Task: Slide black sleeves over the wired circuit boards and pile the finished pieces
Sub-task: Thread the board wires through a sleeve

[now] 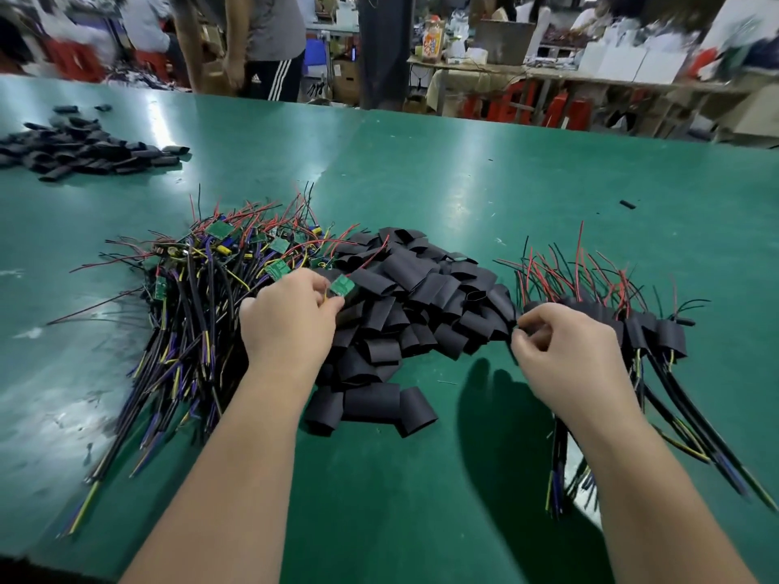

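A heap of bare wired circuit boards (219, 263) lies at the left of the green table (463, 170). My left hand (291, 318) pinches one small green circuit board (342, 285) at the heap's right edge. A pile of loose black sleeves (404, 305) sits in the middle. My right hand (565, 351) hovers with curled fingers at the sleeve pile's right edge, beside the finished sleeved pieces (632, 326); whether it holds a sleeve is hidden by its fingers.
A second pile of black sleeves (84, 151) lies at the far left of the table. One stray black piece (627, 204) lies at the right. People stand and sit beyond the table's far edge among cluttered benches.
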The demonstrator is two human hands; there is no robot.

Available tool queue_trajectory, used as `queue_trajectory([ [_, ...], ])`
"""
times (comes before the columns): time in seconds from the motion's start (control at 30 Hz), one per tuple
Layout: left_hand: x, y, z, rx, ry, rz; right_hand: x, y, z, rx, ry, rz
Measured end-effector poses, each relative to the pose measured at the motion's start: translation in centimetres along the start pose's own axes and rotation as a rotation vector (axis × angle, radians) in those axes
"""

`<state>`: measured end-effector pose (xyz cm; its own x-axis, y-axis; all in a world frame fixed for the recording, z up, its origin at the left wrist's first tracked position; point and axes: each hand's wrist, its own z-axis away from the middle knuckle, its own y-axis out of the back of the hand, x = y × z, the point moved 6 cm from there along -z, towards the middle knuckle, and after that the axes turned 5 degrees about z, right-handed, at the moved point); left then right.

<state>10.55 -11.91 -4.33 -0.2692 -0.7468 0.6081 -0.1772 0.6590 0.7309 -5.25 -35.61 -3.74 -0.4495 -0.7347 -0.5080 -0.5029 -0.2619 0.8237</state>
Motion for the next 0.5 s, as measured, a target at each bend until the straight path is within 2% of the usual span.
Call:
queue_trajectory([
  [0.07,0.6,1.1,0.2,0.109,-0.058,0.169,-0.6,0.3,0.2,0.051,0.039,-0.017],
  [0.13,1.4,1.4,0.3,0.109,-0.121,0.428,-1.2,0.4,0.4,0.041,0.040,-0.171],
  [0.17,1.9,1.4,0.4,0.066,-0.152,0.568,-1.4,-0.1,0.5,-0.033,-0.014,-0.392],
  [0.23,3.4,1.3,1.1,-0.021,-0.263,0.743,-2.9,-1.9,1.5,-0.284,-0.180,-0.978],
  [0.27,4.3,1.3,1.7,-0.046,-0.355,0.743,-3.8,-2.7,2.0,-0.402,-0.254,-1.178],
  [0.3,5.2,1.1,2.3,-0.065,-0.451,0.710,-4.4,-3.4,2.4,-0.490,-0.303,-1.273],
  [0.37,6.6,0.4,3.4,-0.126,-0.611,0.626,-5.2,-4.4,2.7,-0.578,-0.344,-1.302],
  [0.43,7.5,-0.8,4.4,-0.231,-0.698,0.560,-5.1,-4.8,2.5,-0.544,-0.350,-1.252],
  [0.5,7.7,-1.8,4.9,-0.313,-0.696,0.563,-4.5,-4.8,2.2,-0.461,-0.358,-1.206],
])
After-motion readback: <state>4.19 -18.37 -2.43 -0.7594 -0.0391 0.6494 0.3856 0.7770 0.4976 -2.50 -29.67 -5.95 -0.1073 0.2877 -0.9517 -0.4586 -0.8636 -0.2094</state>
